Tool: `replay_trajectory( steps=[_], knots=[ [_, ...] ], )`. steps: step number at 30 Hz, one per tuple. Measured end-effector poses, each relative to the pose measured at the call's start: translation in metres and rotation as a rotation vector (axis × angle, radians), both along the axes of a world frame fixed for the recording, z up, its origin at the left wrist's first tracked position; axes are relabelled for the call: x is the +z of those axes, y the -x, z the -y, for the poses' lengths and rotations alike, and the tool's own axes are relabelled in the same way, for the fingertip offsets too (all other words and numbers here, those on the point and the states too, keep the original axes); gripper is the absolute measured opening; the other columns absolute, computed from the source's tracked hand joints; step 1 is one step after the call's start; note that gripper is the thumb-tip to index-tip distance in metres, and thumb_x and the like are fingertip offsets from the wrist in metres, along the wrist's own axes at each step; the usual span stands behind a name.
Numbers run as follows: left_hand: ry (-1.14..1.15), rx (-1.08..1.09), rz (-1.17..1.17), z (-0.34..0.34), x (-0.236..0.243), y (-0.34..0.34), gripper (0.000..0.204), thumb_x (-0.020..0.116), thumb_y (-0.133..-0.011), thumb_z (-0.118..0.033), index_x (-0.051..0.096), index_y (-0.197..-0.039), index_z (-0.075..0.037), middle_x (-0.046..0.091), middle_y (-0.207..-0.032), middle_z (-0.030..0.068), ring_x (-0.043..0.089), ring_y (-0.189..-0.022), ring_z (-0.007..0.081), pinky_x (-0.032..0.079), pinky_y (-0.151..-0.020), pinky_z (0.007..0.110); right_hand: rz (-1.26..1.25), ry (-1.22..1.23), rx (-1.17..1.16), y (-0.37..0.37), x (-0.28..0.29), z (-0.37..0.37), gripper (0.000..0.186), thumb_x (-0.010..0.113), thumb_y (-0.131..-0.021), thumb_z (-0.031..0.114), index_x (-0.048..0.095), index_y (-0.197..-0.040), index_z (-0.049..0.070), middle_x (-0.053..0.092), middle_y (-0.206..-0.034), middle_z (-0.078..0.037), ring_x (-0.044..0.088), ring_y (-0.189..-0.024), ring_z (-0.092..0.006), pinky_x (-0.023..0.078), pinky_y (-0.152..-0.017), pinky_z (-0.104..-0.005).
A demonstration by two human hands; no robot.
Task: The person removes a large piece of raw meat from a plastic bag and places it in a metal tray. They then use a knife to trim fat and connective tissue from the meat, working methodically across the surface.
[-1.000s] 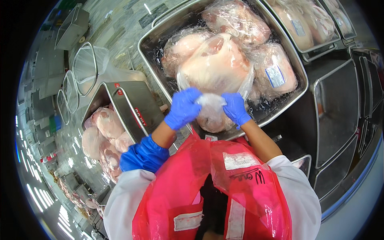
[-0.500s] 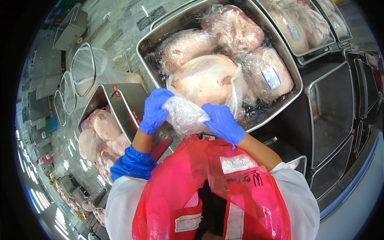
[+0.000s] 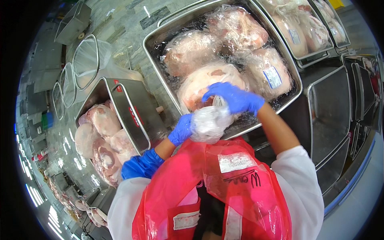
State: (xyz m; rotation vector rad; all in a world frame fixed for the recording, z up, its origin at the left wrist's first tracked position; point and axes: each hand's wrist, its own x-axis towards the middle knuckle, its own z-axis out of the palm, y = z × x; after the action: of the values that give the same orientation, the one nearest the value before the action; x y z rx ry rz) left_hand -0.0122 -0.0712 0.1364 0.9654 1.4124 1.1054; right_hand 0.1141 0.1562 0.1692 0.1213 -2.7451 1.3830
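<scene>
A steel tub (image 3: 159, 72) holds several large pale cuts of meat in clear plastic and liquid, one with a blue-edged label (image 3: 272, 70). The nearest cut (image 3: 206, 76) sits in a bag whose crumpled end (image 3: 210, 124) lies at the front rim. My left hand (image 3: 180, 130), blue-gloved, is closed on the left side of that bunched plastic. My right hand (image 3: 236, 98), also gloved, is over the front of the cut, fingers curled onto the bag's gathered neck, partly hiding it.
At left stands a steel bin (image 3: 136, 100) of unwrapped meat (image 3: 104, 120), beside hoops with clear bags (image 3: 86, 60) on a tiled floor. Tubs of bagged meat (image 3: 296, 36) stand at back right, dark steel bins (image 3: 328, 116) at right. Metal edges surround the near tub.
The bag end is bunched tighter. My right hand has moved up over the front of the cut; my left hand has moved down and right from half a second ago.
</scene>
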Motion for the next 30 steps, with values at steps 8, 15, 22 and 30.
replay_trajectory(
  steps=[8, 15, 22, 30],
  knots=[
    [0.034, 0.207, 0.143, -0.032, 0.043, 0.026, 0.036, 0.047, -0.069, -0.013, 0.061, -0.097, 0.004, 0.062, -0.087, 0.0063, 0.058, -0.077, 0.0143, 0.048, -0.071, 0.028, 0.196, -0.603, 0.027, -0.022, -0.094, -0.041, 0.014, 0.057, -0.074, 0.018, 0.061, -0.086, 0.011, 0.064, -0.08, -0.01, 0.062, -0.079, -0.0283, 0.045, -0.074, -0.0387],
    [-0.272, 0.385, -0.325, -0.067, 0.057, 0.043, 0.029, 0.051, -0.075, -0.018, 0.059, -0.095, 0.002, 0.062, -0.082, 0.0059, 0.058, -0.075, 0.0131, 0.047, -0.068, 0.027, 0.274, -0.152, -0.575, -0.145, -0.109, 0.076, 0.016, 0.056, -0.075, 0.017, 0.06, -0.086, 0.006, 0.06, -0.079, -0.018, 0.058, -0.073, -0.0369, 0.047, -0.063, -0.0428],
    [-0.538, 0.707, -0.422, -0.093, 0.113, 0.08, 0.027, 0.047, -0.082, -0.017, 0.058, -0.098, 0.002, 0.061, -0.09, 0.0089, 0.059, -0.078, 0.016, 0.048, -0.071, 0.028, 0.046, 0.04, -0.508, -0.087, 0.039, 0.07, 0.021, 0.059, -0.083, 0.022, 0.065, -0.093, 0.004, 0.061, -0.074, -0.016, 0.058, -0.063, -0.0297, 0.046, -0.059, -0.037],
    [-0.475, 0.548, -0.436, -0.037, 0.193, 0.092, 0.045, 0.052, -0.079, -0.016, 0.046, -0.12, 0.002, 0.057, -0.107, 0.0115, 0.057, -0.095, 0.0183, 0.047, -0.082, 0.029, 0.324, 0.59, -0.34, -0.046, 0.123, 0.085, 0.04, 0.057, -0.084, 0.038, 0.062, -0.078, -0.001, 0.056, -0.059, -0.014, 0.052, -0.056, -0.0179, 0.043, -0.056, -0.0342]
  ],
)
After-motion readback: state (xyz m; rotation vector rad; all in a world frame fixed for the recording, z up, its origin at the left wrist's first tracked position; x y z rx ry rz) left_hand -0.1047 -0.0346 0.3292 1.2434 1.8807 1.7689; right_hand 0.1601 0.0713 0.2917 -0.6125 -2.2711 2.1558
